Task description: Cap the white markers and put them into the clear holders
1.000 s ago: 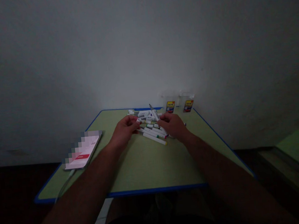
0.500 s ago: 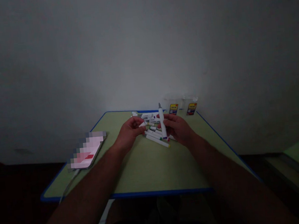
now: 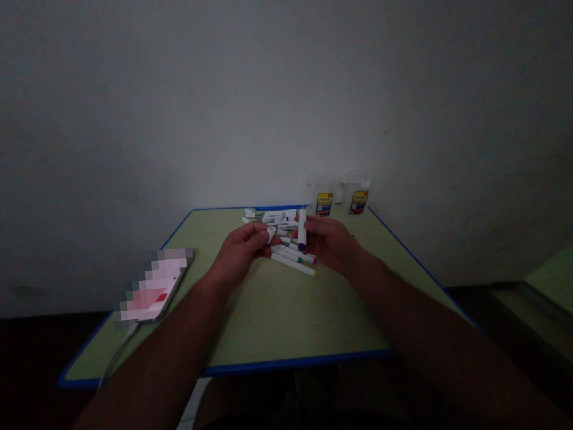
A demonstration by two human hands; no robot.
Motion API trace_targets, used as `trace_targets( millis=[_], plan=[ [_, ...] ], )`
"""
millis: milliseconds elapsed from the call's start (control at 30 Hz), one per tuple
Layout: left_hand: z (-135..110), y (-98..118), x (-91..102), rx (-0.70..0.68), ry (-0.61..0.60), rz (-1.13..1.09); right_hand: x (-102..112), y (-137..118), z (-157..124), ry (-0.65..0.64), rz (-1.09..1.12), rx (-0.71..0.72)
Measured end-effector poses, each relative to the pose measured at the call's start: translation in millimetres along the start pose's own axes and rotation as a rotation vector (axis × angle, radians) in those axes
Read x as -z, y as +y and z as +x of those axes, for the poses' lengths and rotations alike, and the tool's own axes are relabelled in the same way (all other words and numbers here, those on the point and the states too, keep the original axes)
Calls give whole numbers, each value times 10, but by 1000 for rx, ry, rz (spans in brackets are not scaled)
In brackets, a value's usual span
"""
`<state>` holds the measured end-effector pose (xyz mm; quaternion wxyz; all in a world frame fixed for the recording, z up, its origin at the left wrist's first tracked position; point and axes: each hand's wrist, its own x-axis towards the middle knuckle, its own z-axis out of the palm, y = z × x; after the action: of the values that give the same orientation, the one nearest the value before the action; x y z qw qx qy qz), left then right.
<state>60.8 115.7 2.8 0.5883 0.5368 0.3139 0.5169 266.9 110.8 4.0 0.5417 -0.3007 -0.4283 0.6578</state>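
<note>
Gripping an upright marker (image 3: 302,227), the right hand (image 3: 330,242) stays closed.

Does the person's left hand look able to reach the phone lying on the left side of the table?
Probably yes. The phone lies flat, with only bare table between it and the left hand, and nothing stands in the way. That hand does pinch a small white piece, though, so it is not free.
</note>
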Motion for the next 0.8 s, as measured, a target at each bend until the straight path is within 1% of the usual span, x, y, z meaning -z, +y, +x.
trace_targets(
  millis=[100,200,367,500,800],
  plan=[
    [12,14,-13,47,27,-57,-17,-12,-11,13,9,-12],
    [34,40,-10,124,72,-185,-18,-7,-7,29,-1,-18],
    [59,81,24,189,154,-301,-6,6,4,35,-32,-42],
    [68,95,24,239,188,-337,7,6,5,28,-44,-52],
    [75,119,-11,277,238,-316,-3,4,-12,21,-62,-74]
  ],
)
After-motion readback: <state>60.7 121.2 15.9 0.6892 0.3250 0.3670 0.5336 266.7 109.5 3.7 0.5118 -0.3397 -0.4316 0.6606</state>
